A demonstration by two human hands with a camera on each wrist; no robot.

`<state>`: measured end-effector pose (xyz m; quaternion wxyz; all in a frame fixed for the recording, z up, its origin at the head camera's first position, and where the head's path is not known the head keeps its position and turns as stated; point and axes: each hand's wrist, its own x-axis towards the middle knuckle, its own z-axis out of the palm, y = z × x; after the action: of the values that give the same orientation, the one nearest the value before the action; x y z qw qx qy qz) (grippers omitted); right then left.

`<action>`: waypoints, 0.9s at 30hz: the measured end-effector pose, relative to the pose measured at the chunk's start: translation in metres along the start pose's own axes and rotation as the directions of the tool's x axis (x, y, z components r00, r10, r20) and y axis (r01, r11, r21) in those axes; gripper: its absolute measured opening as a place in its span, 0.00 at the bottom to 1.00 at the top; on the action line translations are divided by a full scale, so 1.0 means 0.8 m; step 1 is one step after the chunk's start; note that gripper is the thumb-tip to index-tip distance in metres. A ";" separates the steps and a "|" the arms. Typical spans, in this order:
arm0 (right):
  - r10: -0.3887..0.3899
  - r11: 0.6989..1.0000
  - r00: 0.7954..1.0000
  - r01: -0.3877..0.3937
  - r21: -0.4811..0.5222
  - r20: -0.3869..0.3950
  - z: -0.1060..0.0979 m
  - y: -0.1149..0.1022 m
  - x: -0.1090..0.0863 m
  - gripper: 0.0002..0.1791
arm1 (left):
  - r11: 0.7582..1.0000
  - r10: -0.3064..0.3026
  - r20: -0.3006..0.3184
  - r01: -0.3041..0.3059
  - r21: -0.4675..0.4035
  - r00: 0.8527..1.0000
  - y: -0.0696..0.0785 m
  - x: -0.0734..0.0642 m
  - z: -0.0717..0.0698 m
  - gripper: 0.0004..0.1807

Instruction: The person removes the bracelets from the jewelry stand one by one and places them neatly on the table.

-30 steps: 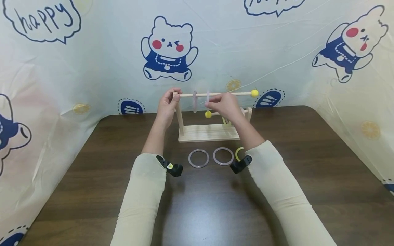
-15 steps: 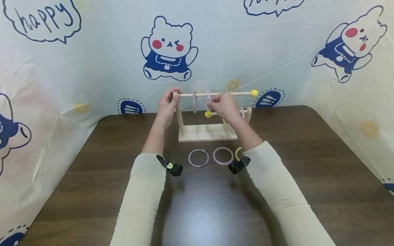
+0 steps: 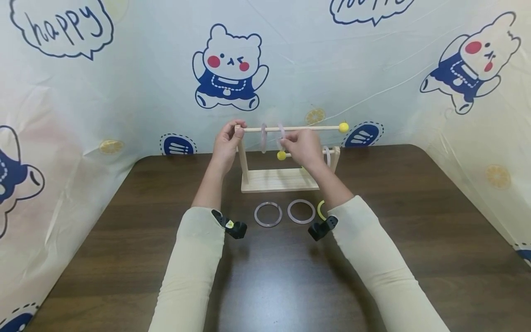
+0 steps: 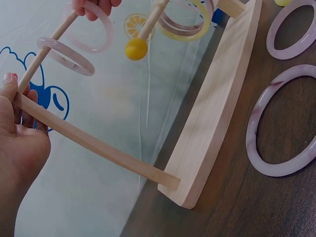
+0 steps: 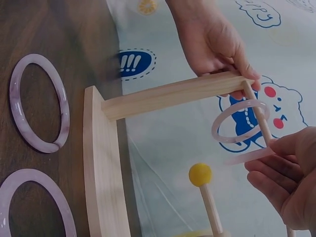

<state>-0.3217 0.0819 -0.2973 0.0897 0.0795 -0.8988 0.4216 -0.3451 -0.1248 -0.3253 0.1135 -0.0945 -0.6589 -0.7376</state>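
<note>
My left hand (image 3: 225, 145) grips the top of the left post of a wooden bangle stand (image 3: 278, 180), where the upper rod (image 3: 311, 128) joins it. On that rod, a pale pink bangle (image 4: 109, 37) is pinched between the thumb and fingers of my right hand (image 3: 304, 146). Between the two hands, a marbled lilac bangle (image 3: 263, 138) hangs on the same rod. A yellow ball (image 3: 343, 127) caps the rod's right end. The lower rod, tipped with another yellow ball (image 5: 200, 174), carries a yellow bangle (image 4: 185, 37) and at least one purplish bangle (image 3: 327, 157).
On the brown table (image 3: 265, 286), two lilac bangles (image 3: 268, 226) lie flat in front of the stand. Beside them is a yellow bangle (image 3: 319, 211), partly hidden by the right wrist. A printed cloth (image 3: 290, 60) rises behind the table.
The pinched bangle has turned slightly from edge-on, and my right hand has shifted a little on the rod. My left hand keeps its grip on the post. The head view has moved slightly.
</note>
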 end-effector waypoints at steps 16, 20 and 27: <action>-0.095 0.996 0.991 0.094 -0.006 -0.097 0.002 0.014 -0.010 0.11 | 1.000 0.001 -0.003 -0.001 0.000 1.000 0.001 -0.002 0.001 0.11; -0.086 0.996 0.989 0.087 0.007 -0.118 0.001 0.017 -0.014 0.11 | 1.000 0.000 -0.005 0.000 -0.006 1.000 0.001 -0.002 0.000 0.11; -0.074 0.995 0.987 0.083 0.052 -0.146 -0.003 0.017 -0.018 0.10 | 1.000 -0.004 -0.004 0.004 -0.015 1.000 0.000 -0.001 0.000 0.15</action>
<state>-0.3104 0.0931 -0.3094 0.1683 0.0868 -0.8737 0.4482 -0.3442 -0.1244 -0.3257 0.1127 -0.0927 -0.6532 -0.7430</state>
